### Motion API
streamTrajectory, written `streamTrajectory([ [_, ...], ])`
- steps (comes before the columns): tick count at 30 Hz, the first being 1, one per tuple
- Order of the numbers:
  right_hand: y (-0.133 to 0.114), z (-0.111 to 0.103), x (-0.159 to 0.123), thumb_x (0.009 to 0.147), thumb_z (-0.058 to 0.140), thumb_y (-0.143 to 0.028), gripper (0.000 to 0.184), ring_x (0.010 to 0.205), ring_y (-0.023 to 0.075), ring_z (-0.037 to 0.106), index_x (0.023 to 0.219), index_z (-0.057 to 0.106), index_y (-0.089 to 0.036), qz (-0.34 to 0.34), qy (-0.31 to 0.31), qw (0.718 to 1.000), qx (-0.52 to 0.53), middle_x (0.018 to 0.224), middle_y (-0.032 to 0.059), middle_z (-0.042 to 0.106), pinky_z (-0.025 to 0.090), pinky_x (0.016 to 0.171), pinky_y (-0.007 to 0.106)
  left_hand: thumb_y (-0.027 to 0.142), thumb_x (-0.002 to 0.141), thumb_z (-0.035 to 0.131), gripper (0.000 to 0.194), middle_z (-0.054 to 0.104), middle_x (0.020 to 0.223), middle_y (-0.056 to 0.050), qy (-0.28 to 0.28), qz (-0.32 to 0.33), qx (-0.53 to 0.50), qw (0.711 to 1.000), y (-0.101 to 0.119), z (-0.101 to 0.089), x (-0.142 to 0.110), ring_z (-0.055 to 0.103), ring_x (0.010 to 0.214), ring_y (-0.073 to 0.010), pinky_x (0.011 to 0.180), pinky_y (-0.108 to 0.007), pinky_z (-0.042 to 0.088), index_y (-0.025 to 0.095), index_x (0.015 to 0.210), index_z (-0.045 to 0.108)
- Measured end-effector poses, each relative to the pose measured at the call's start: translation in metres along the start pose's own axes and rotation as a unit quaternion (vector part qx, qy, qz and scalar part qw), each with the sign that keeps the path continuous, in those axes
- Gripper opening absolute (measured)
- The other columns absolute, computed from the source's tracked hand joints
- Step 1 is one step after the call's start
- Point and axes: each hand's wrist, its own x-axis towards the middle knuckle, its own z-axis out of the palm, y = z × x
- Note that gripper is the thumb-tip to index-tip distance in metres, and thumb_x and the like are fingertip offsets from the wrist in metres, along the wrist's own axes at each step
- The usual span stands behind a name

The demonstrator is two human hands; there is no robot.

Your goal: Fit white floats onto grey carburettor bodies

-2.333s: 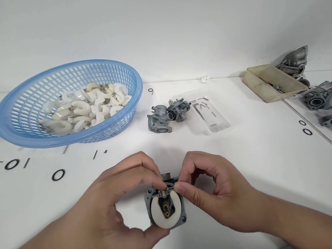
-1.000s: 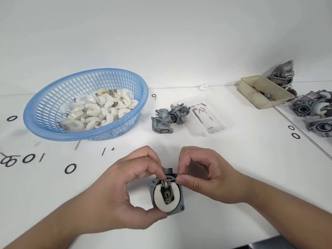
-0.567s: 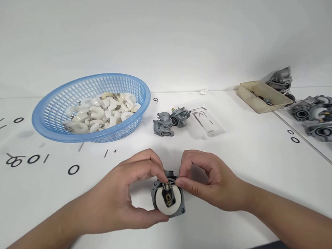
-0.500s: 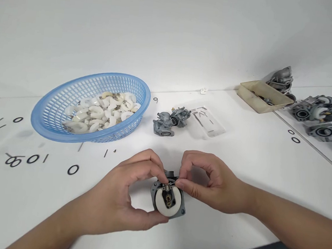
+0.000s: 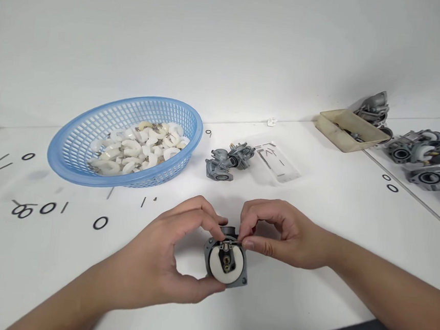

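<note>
A grey metal carburetor rests near the front of the table with its open bowl side up. Inside it lies a white C-shaped float around a brass jet. My left hand grips the carburetor, thumb at the lower edge and fingertips at the float's hinge. In a pinch, my right hand holds a thin metal pin lying sideways at the hinge posts. Whether the pin's tip sits inside a post hole is too small to tell.
A blue basket full of white floats stands at the left. Black rings and thin pins lie before it. Behind the hands are two carburetors and a clear tray with pins. A beige box and more carburetors lie right.
My right hand has drawn slightly right from the hinge, and the thin pin now shows between its fingertips and the float hinge. My left hand keeps its grip; the view has shifted slightly.
</note>
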Motion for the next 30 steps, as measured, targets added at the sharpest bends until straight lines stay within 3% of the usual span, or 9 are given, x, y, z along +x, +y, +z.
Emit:
streamTrajectory([
  [2, 0.004, 0.000, 0.001, 0.101, 0.089, -0.036, 0.021, 0.082, 0.0152, 0.066, 0.102, 0.081, -0.017, 0.016, 0.000, 1.000, 0.021, 0.096, 0.0043, 0.071, 0.055, 0.072, 0.028, 0.030, 0.085, 0.096, 0.039, 0.073, 0.119, -0.002, -0.003, -0.026, 0.019, 0.999, 0.004, -0.002, 0.000, 0.075, 0.117, -0.0256, 0.102, -0.039, 0.063, 0.034, 0.117, 0.075],
  [6, 0.009, 0.001, 0.002, 0.098, 0.093, -0.041, 0.028, 0.081, 0.0154, 0.062, 0.100, 0.078, -0.017, 0.042, 0.010, 0.998, 0.034, 0.091, 0.0027, 0.069, 0.052, 0.071, 0.028, 0.034, 0.085, 0.094, 0.029, 0.074, 0.112, -0.002, -0.006, -0.090, -0.016, 0.996, 0.011, -0.004, -0.001, 0.079, 0.098, -0.0228, 0.076, -0.031, 0.068, 0.031, 0.109, 0.078],
  [12, 0.009, 0.002, 0.003, 0.097, 0.093, -0.046, 0.033, 0.078, 0.0151, 0.059, 0.100, 0.077, -0.017, 0.056, 0.008, 0.997, 0.044, 0.087, 0.0017, 0.067, 0.050, 0.067, 0.028, 0.028, 0.081, 0.095, 0.030, 0.073, 0.110, -0.001, 0.002, -0.093, -0.048, 0.994, 0.014, -0.002, -0.002, 0.078, 0.088, -0.0193, 0.063, -0.024, 0.068, 0.033, 0.109, 0.083],
  [15, 0.009, 0.004, 0.002, 0.098, 0.092, -0.045, 0.032, 0.078, 0.0147, 0.058, 0.101, 0.077, -0.017, 0.066, 0.008, 0.996, 0.058, 0.088, 0.0014, 0.066, 0.049, 0.067, 0.028, 0.028, 0.082, 0.095, 0.029, 0.073, 0.108, 0.000, 0.009, -0.090, -0.063, 0.994, 0.014, 0.000, -0.001, 0.079, 0.093, -0.0195, 0.068, -0.024, 0.070, 0.034, 0.108, 0.083],
  [22, 0.005, 0.007, -0.001, 0.099, 0.091, -0.034, 0.020, 0.077, 0.0137, 0.057, 0.100, 0.078, -0.018, 0.037, 0.035, 0.999, 0.001, 0.094, 0.0021, 0.065, 0.047, 0.066, 0.026, 0.024, 0.081, 0.095, 0.035, 0.072, 0.110, 0.002, 0.022, -0.075, -0.046, 0.996, 0.012, 0.003, -0.002, 0.079, 0.102, -0.0191, 0.103, -0.037, 0.071, 0.037, 0.111, 0.083],
  [26, -0.001, 0.009, -0.001, 0.102, 0.087, -0.031, 0.015, 0.077, 0.0134, 0.058, 0.099, 0.078, -0.019, 0.027, 0.040, 0.998, -0.027, 0.095, 0.0022, 0.065, 0.047, 0.065, 0.026, 0.027, 0.072, 0.105, 0.046, 0.073, 0.110, 0.003, 0.007, -0.067, -0.032, 0.997, 0.011, 0.001, -0.003, 0.076, 0.096, -0.0172, 0.095, -0.032, 0.070, 0.036, 0.110, 0.082],
  [30, -0.001, 0.010, -0.001, 0.101, 0.088, -0.026, 0.012, 0.079, 0.0133, 0.060, 0.099, 0.079, -0.019, 0.025, 0.041, 0.999, -0.016, 0.096, 0.0023, 0.066, 0.049, 0.067, 0.025, 0.022, 0.085, 0.097, 0.030, 0.075, 0.108, 0.003, 0.011, -0.062, -0.065, 0.996, 0.010, 0.001, -0.001, 0.078, 0.096, -0.0153, 0.093, -0.028, 0.069, 0.035, 0.109, 0.084],
])
